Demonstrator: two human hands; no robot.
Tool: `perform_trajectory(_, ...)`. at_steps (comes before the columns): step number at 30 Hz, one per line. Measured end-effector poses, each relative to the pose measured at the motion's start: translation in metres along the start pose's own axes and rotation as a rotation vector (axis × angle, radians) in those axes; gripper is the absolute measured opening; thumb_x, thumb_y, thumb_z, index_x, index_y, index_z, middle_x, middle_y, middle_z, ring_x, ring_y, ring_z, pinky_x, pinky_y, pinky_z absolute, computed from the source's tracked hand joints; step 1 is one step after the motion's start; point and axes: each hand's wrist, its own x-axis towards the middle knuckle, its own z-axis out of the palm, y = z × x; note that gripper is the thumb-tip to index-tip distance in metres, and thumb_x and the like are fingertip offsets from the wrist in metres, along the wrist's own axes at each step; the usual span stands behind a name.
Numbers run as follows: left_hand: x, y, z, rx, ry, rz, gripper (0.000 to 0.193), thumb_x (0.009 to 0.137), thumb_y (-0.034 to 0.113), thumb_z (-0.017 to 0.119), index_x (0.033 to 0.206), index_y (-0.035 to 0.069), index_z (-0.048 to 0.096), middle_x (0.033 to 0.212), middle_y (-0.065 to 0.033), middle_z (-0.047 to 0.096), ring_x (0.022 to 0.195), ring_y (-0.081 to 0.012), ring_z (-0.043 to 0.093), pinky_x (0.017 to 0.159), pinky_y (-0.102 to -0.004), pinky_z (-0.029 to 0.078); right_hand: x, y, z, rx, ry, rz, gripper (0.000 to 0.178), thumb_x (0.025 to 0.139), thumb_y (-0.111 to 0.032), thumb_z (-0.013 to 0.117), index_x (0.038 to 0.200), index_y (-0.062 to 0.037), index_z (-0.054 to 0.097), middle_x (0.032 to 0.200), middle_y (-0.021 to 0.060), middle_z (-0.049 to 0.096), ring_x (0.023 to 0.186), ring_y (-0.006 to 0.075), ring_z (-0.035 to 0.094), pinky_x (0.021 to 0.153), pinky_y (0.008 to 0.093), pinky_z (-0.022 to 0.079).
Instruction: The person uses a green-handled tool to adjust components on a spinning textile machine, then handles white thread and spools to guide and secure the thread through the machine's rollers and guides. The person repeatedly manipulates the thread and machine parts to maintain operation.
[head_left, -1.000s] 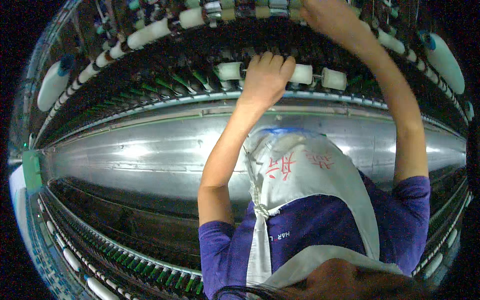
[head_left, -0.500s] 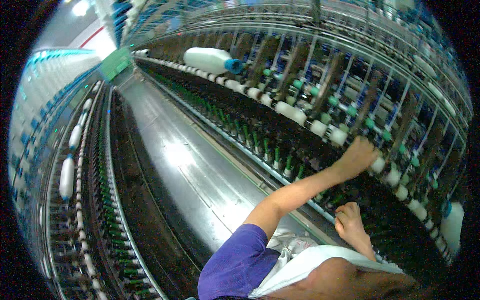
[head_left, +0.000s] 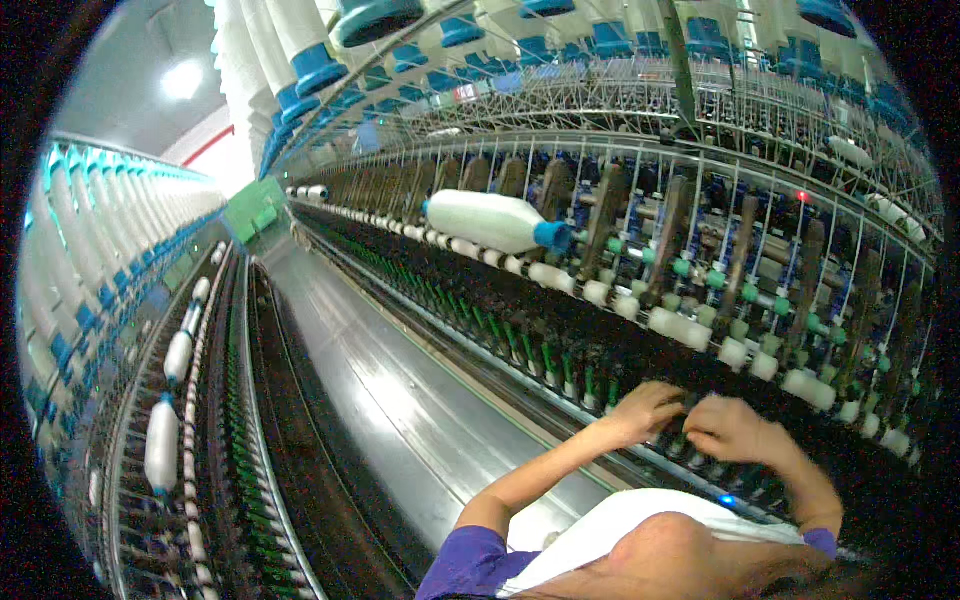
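My left hand (head_left: 648,412) and my right hand (head_left: 738,430) are close together, low over the row of spindles on the right-hand spinning machine. The left fingers curl inward, pinched. My right hand is also closed, its fingertips turned towards the left hand. Whatever either one grips is too small or too dark to make out. Green bobbins (head_left: 552,366) stand upright on the spindles to the left of my hands. Above and behind them runs a row of white rollers (head_left: 680,328).
A large white roving bobbin (head_left: 490,222) with a blue end lies across the machine. More roving bobbins (head_left: 318,70) hang overhead. Left of the shiny metal aisle floor (head_left: 360,370) stands a second machine with white rollers (head_left: 190,460). A metal rail (head_left: 480,355) edges the near machine.
My left hand has come down from the rollers to beside my right hand. The right hand has moved towards the spindles, and the view has tilted upward.
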Motion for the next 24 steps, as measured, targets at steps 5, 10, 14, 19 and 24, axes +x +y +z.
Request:
perform_trajectory(5,-0.019,-0.073,-0.092,0.091,0.167,-0.106,0.025,0.07,0.011,0.068,0.092,0.005,0.058,0.099,-0.0129,0.057,0.091,-0.0313,0.055,0.076,-0.0403,0.045,0.115,0.022,0.003,-0.152,-0.035,-0.12,0.013,0.075,-0.015,0.059,0.083,-0.0055,0.058,0.075,0.0112,0.054,0.073,0.0296,0.056,0.065,0.0412,0.046)
perform_trajectory(10,-0.023,-0.099,-0.122,0.099,0.249,-0.206,0.017,0.074,0.009,0.065,0.086,0.004,0.053,0.094,-0.0127,0.053,0.083,-0.0319,0.052,0.07,-0.0402,0.042,0.183,0.033,0.004,-0.347,-0.135,-0.225,0.012,0.07,-0.012,0.059,0.071,-0.0031,0.052,0.07,0.0116,0.053,0.068,0.03,0.056,0.059,0.041,0.047)
perform_trajectory(14,-0.048,-0.112,-0.134,0.171,0.221,-0.24,0.02,0.073,0.014,0.066,0.086,0.005,0.054,0.093,-0.0132,0.055,0.083,-0.032,0.054,0.069,-0.0401,0.045,0.232,0.043,-0.002,-0.477,-0.218,-0.379,0.008,0.067,-0.011,0.059,0.067,-0.0037,0.054,0.067,0.0115,0.054,0.063,0.0311,0.057,0.054,0.042,0.047)
perform_trajectory(19,-0.108,-0.141,-0.184,0.289,0.148,-0.422,0.015,0.075,0.013,0.063,0.084,0.007,0.053,0.093,-0.0114,0.053,0.08,-0.0315,0.055,0.065,-0.0409,0.045,0.328,0.052,0.017,-0.575,-0.141,-0.574,0.009,0.067,-0.013,0.06,0.068,-0.0049,0.055,0.07,0.0106,0.054,0.068,0.0272,0.057,0.056,0.039,0.048)
perform_trajectory(24,-0.177,-0.195,-0.248,0.325,0.226,-0.547,0.015,0.074,0.012,0.065,0.081,0.005,0.054,0.092,-0.0106,0.054,0.077,-0.0298,0.057,0.065,-0.0374,0.048,0.459,0.047,0.058,-0.621,-0.19,-0.571,0.007,0.069,-0.011,0.058,0.071,-0.0037,0.056,0.078,0.0106,0.054,0.073,0.0284,0.056,0.063,0.0399,0.048)
